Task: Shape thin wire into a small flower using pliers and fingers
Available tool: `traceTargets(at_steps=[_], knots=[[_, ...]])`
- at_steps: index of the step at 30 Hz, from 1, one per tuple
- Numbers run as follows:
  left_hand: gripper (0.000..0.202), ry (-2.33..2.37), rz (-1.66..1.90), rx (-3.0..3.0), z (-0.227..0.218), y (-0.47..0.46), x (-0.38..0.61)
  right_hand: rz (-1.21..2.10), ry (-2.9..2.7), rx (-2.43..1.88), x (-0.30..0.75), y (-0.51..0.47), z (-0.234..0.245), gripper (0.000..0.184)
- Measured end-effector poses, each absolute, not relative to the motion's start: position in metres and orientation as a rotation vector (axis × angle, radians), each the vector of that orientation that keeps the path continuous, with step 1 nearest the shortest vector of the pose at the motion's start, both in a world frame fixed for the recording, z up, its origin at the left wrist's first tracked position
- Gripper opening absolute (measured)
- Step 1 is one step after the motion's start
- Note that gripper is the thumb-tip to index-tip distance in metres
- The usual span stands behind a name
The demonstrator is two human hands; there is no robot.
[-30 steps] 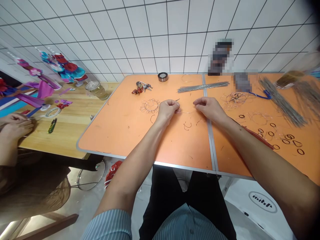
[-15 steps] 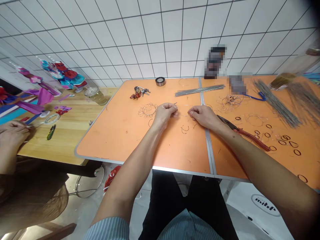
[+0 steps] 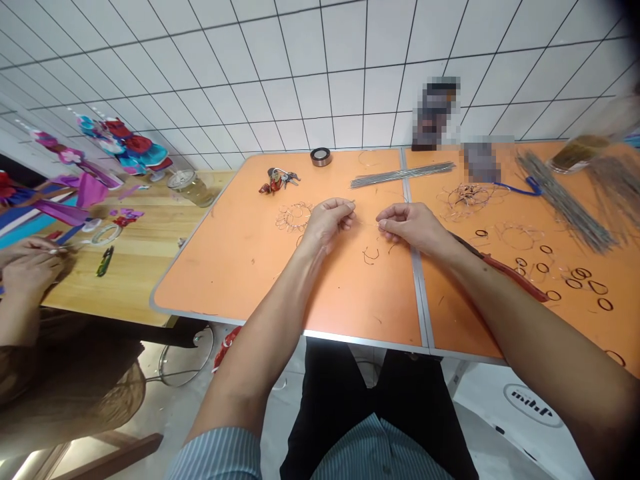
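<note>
Pinching a wire, likely light and springy, the left grip and right grip span it, best held near its ends.

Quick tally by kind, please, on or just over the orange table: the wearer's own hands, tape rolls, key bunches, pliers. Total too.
Hands: 2, the left hand and right hand, with a thin wire between them
Tape roll: 1
Key bunch: 1
Pliers: 1, partly hidden by the right forearm
Total: 5
</note>
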State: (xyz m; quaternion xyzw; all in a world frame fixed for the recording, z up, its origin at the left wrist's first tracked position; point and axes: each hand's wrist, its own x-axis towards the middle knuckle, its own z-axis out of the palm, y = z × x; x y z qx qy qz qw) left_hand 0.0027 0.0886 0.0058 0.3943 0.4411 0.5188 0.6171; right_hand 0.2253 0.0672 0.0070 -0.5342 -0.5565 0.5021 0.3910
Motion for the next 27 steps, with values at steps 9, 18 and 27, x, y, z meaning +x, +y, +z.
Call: traceTargets(at_steps=[9, 18, 27], knots=[[0.019, 0.971, 1.117, 0.816, 0.014, 0.084, 0.004, 1.006, -1.66, -1.363, 0.224, 0.068, 0.0, 0.011], [0.023, 0.889, 1.166, 0.613, 0.024, 0.084, -0.001, 0.833, -1.67, -1.415, 0.22, 0.057, 0.015, 0.013], [0.015, 0.804, 1.192, 0.637, 0.016, 0.088, -0.002, 0.865, -1.502, -1.451, 0.211, 0.045, 0.034, 0.012]])
